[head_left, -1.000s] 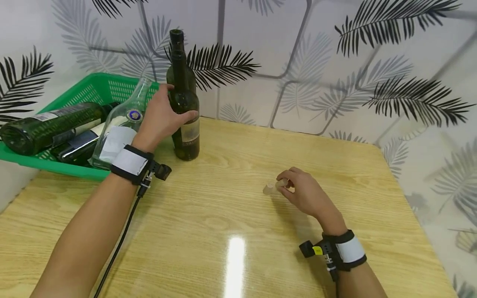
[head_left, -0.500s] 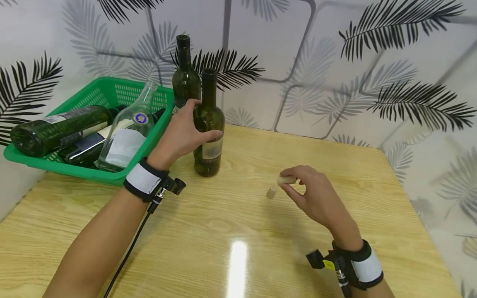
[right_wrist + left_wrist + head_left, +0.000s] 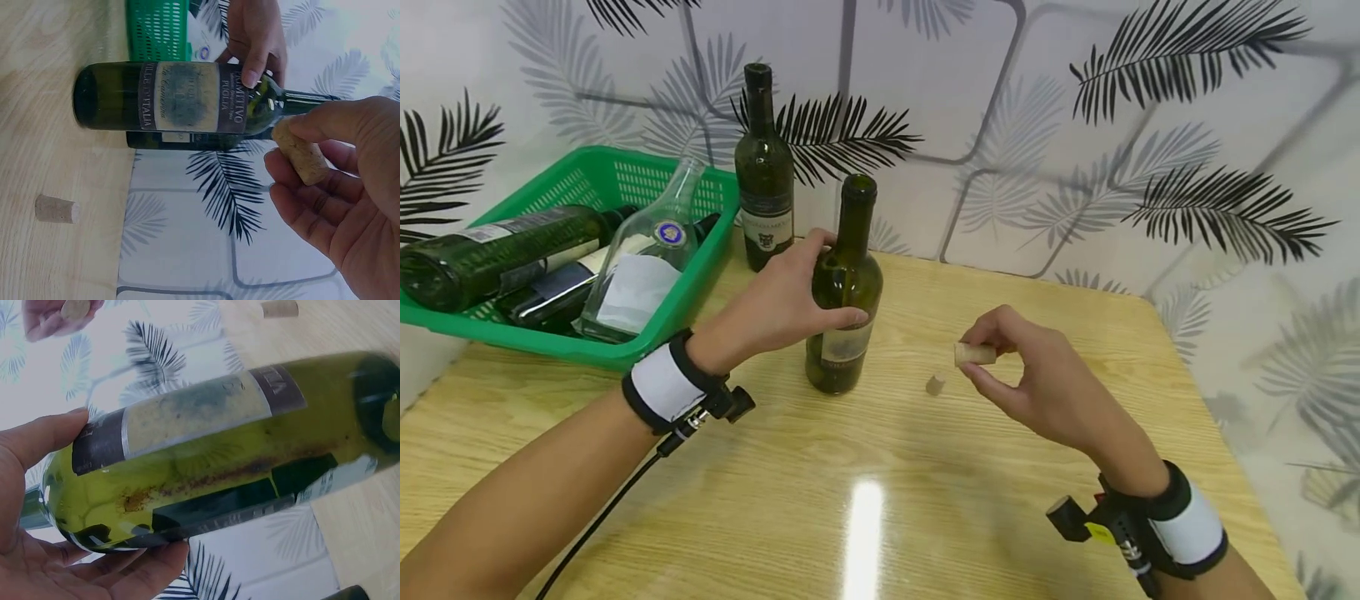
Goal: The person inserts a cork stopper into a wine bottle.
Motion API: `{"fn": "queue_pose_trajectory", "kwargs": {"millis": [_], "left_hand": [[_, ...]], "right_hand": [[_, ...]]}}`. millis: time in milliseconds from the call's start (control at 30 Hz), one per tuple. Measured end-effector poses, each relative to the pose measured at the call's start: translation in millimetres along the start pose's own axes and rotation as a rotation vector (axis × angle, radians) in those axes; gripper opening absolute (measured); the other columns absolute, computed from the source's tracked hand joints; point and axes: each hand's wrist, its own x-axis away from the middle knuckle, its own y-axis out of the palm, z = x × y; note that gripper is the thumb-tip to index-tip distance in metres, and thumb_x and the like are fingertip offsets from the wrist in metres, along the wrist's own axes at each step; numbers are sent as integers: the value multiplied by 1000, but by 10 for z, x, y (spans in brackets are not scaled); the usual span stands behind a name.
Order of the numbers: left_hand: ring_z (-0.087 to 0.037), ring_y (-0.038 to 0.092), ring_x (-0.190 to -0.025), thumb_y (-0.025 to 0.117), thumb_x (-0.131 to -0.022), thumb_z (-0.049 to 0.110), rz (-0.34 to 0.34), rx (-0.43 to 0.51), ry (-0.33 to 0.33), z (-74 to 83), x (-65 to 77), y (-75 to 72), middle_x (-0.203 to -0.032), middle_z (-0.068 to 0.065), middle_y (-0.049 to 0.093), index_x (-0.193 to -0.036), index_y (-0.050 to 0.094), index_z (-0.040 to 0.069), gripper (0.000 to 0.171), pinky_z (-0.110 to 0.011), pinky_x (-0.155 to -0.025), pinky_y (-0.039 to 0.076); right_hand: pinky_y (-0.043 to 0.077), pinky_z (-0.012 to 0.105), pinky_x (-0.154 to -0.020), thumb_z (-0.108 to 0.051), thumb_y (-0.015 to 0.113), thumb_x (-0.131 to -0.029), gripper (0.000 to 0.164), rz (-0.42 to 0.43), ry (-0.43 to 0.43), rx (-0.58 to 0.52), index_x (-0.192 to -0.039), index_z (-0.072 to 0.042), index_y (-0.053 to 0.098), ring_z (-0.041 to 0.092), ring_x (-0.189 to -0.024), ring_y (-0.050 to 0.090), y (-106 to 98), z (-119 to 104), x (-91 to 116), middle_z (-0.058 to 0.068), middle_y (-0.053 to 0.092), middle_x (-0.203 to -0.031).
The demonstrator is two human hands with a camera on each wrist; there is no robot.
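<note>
My left hand (image 3: 782, 300) grips a green glass wine bottle (image 3: 842, 342) around its shoulder. This bottle is nearly upright and open at the mouth; whether its base touches the table cannot be told. In the left wrist view, the thumb and fingers wrap the bottle (image 3: 206, 437) just below its neck. To the right, my right hand (image 3: 1037, 375) pinches a cork (image 3: 976, 354) between thumb and fingers, level with the bottle's lower half in the head view. The cork (image 3: 301, 150) shows whole in the right wrist view. A second cork (image 3: 936, 384) stands on the table between both hands.
Another green wine bottle (image 3: 765, 179) stands against the patterned wall, behind the left hand. A green basket (image 3: 625, 350) at left holds several bottles lying down, with a clear glass bottle (image 3: 640, 275) leaning in it. The table (image 3: 760, 492) is pale wood.
My left hand has brought the wine bottle rightward and nearer, uncovering the bottle behind it. My right hand has raised its cork away from the one on the table.
</note>
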Motion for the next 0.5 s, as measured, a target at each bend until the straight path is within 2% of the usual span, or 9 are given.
{"fn": "queue_pose_trajectory", "kwargs": {"millis": [100,200,267,333,500], "left_hand": [[-30,61,-115,84,-82,37,-23,10,41,46,38,20,-128,-15,60,-146,36,6,85,-49,-97,50],[-29,60,-116,85,-81,35,-40,16,75,83,83,37,-126,-13,61,-143,39,6,83,-48,-99,49],[-28,60,-117,85,-81,34,-56,30,97,108,114,49,-126,-12,61,-143,39,6,82,-48,-101,49],[-27,59,-119,85,-81,35,-71,41,120,130,147,71,-127,-10,61,-143,40,7,82,-47,-102,48],[-22,60,-118,86,-80,35,-111,76,223,171,243,146,-125,-5,62,-140,43,8,78,-43,-101,49]], "right_hand": [[54,32,-76,0,71,-90,32,-27,-31,1,-118,-8,58,10,-90,63,-18,-41,-13,0,68,-109],[52,32,-72,3,68,-91,38,-29,-82,9,-127,-9,63,10,-90,62,-50,-96,-32,2,67,-113],[52,30,-73,7,67,-91,38,-13,-122,2,-124,-11,67,12,-92,63,-88,-145,-54,2,67,-115],[52,28,-76,8,68,-89,40,18,-152,-4,-124,-11,68,13,-93,64,-138,-204,-78,0,67,-110],[51,24,-86,0,70,-91,25,59,-201,-32,-111,-13,68,15,-98,67,-263,-349,-140,-3,70,-107]]}}
